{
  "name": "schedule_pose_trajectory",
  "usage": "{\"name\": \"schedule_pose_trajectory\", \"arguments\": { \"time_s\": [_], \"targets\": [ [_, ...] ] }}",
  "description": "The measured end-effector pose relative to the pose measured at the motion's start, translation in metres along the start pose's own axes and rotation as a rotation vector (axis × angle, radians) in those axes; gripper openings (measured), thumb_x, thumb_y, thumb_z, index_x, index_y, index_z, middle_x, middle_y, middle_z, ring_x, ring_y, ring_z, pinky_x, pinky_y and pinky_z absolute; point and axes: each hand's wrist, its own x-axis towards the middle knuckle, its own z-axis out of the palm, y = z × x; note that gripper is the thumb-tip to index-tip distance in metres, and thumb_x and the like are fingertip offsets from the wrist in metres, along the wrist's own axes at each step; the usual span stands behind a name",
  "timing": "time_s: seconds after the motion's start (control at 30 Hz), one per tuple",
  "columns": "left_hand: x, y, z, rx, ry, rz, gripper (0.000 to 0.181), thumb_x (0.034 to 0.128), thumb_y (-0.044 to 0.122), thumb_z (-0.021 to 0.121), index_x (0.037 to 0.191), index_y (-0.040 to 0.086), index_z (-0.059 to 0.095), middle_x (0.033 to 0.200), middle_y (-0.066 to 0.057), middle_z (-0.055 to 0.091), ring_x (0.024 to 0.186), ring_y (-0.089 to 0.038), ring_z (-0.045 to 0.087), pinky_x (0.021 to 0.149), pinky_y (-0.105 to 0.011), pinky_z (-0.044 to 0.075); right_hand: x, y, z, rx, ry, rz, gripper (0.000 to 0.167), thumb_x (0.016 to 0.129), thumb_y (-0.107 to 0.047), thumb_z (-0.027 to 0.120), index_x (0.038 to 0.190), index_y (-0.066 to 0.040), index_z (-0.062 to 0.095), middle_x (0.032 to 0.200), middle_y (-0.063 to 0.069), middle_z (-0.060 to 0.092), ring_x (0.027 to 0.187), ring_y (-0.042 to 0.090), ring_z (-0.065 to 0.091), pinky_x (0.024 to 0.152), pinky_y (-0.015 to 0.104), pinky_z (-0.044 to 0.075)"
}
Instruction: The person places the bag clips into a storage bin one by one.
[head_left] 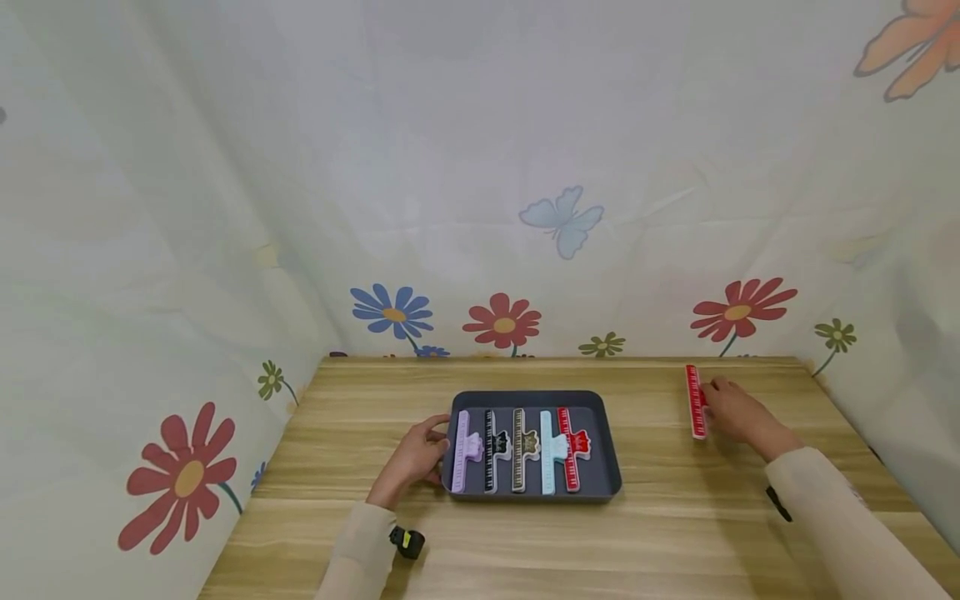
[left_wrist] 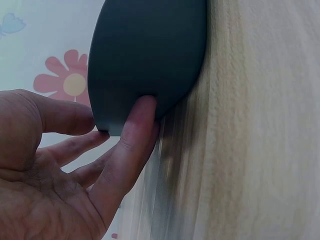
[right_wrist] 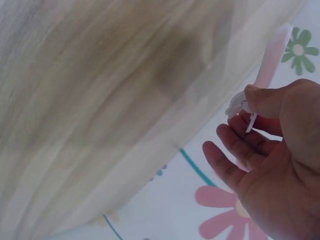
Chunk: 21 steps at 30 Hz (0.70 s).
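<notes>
My left hand rests against the left side of a dark grey tray. In the left wrist view its fairly straight fingers touch the tray's outer wall. Side by side in the tray lie a purple clip, a black clip, a gold-brown clip, a light blue clip and a red clip, each with a piano-key strip. To the tray's right, my right hand pinches another red clip by its handle; the right wrist view shows this clip tilted between thumb and fingers.
The wooden table extends in front of the tray and between it and my right hand. A pale cloth wall with printed flowers and a butterfly rises along the table's back edge and both sides.
</notes>
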Motion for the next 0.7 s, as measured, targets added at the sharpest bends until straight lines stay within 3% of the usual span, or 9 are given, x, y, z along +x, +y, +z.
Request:
{"name": "schedule_pose_trajectory", "arguments": {
  "time_s": [0.17,0.5,0.7],
  "targets": [
    [0.000,-0.001,0.001,0.000,0.005,0.005,0.050,0.0942,0.002,0.051,0.144,0.006,0.045,0.124,-0.032,0.060,0.076,-0.024,0.066,0.047,-0.040,0.060,-0.003,-0.009,-0.008,0.002,0.029,-0.016,0.050,0.090,-0.009,0.068,0.130,0.014,0.050,0.124,0.036,0.051,0.112,0.048,0.053,0.096,0.062,0.049],
    [0.000,-0.001,0.001,0.003,0.006,0.006,0.051,0.0936,0.002,0.052,0.144,0.006,0.046,0.124,-0.031,0.060,0.076,-0.024,0.066,0.047,-0.041,0.060,-0.016,-0.029,-0.020,0.008,0.130,-0.105,0.047,0.090,-0.010,0.068,0.128,0.013,0.052,0.118,0.029,0.056,0.107,0.042,0.057,0.092,0.058,0.053],
    [-0.001,0.000,0.001,0.002,0.007,0.008,0.050,0.0943,0.001,0.051,0.144,0.005,0.045,0.123,-0.032,0.060,0.076,-0.025,0.066,0.047,-0.041,0.059,-0.022,-0.044,-0.027,0.014,0.146,-0.127,0.048,0.091,-0.011,0.067,0.130,0.013,0.051,0.119,0.029,0.056,0.107,0.041,0.058,0.091,0.057,0.054]
  ]
}}
